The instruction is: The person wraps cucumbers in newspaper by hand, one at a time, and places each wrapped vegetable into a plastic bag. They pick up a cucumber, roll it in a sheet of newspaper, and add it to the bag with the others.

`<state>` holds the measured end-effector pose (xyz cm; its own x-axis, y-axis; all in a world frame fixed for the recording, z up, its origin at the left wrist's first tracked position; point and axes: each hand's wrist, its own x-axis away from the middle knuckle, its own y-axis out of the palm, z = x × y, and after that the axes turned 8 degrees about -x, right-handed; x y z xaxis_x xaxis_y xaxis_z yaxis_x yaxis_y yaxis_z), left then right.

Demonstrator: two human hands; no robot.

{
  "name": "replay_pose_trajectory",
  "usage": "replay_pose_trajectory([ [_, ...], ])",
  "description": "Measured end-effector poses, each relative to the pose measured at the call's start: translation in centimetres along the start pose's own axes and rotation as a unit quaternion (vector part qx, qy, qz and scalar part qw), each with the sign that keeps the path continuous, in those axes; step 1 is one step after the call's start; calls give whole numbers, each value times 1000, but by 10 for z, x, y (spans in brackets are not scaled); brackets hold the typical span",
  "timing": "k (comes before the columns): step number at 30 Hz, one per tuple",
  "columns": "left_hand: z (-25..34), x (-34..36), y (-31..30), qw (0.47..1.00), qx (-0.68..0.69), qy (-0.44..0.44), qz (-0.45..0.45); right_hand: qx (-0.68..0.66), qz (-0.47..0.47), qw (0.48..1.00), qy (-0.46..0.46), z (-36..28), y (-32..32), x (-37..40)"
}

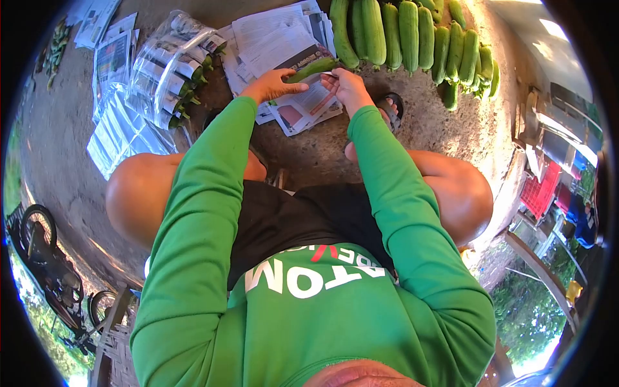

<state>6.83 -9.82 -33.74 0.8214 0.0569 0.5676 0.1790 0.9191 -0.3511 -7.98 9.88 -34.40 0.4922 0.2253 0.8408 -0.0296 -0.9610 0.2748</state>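
Note:
A long green gourd [314,68] lies across a pile of printed newspaper sheets [274,29] in front of me. My left hand [276,85] is curled round its left end, the thumb apart from the fingers. At the gourd's other end my right hand [343,86] pinches the edge of a newspaper sheet [308,103]. Part of that sheet lies under the gourd. More green gourds [408,35] lie in rows on the ground, beyond my right hand.
On the left, a clear plastic bag [169,68] holds several paper-wrapped vegetables with green stems showing. Folded plastic bags [126,132] and more newspaper [115,61] lie beside it. A sandalled foot [391,106] is close to my right hand. A motorcycle [55,271] stands far left.

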Motion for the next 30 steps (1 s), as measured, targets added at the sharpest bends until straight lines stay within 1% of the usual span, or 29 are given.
replay_pose_trajectory([
  [2,9,6,-3,1000,-4,12,-18,-4,15,1000,-4,-1,1,4],
  [5,9,5,3,995,-73,65,9,13,4,1000,-14,-2,3,7],
  [7,10,6,11,990,-118,66,50,30,-23,999,-31,-4,6,8],
  [10,4,7,19,981,-151,61,104,2,-11,1000,-27,-5,15,5],
  [11,1,6,22,979,-155,59,120,19,6,998,-53,-5,15,5],
  [13,4,5,17,981,-158,42,109,52,43,992,-104,-7,21,17],
  [14,6,5,14,981,-160,35,104,204,21,954,-220,-6,25,21],
  [15,3,1,11,982,-162,38,88,349,0,878,-327,-3,27,21],
  [16,-3,-6,9,983,-163,41,72,482,-20,769,-420,0,27,21],
  [17,-7,-13,8,984,-164,44,57,569,-53,690,-444,7,28,22],
  [19,-20,-22,14,986,-105,58,113,713,-118,504,-473,24,32,33],
  [20,-28,-25,14,985,-78,64,141,715,-111,488,-489,31,26,46],
  [23,22,0,3,928,-209,41,307,747,-47,421,-512,39,19,54],
  [24,24,-2,4,916,-287,72,269,770,-53,417,-480,43,8,43],
  [26,28,-11,3,872,-431,135,189,777,-72,416,-468,42,1,33],
  [27,37,-6,6,854,-462,137,197,781,-82,413,-461,43,-1,29],
  [28,49,7,10,835,-492,138,205,754,-90,444,-476,44,0,27],
  [29,56,14,10,814,-522,139,213,759,-100,441,-467,42,0,24],
  [30,48,10,14,798,-537,150,228,765,-109,438,-458,37,2,24],
])
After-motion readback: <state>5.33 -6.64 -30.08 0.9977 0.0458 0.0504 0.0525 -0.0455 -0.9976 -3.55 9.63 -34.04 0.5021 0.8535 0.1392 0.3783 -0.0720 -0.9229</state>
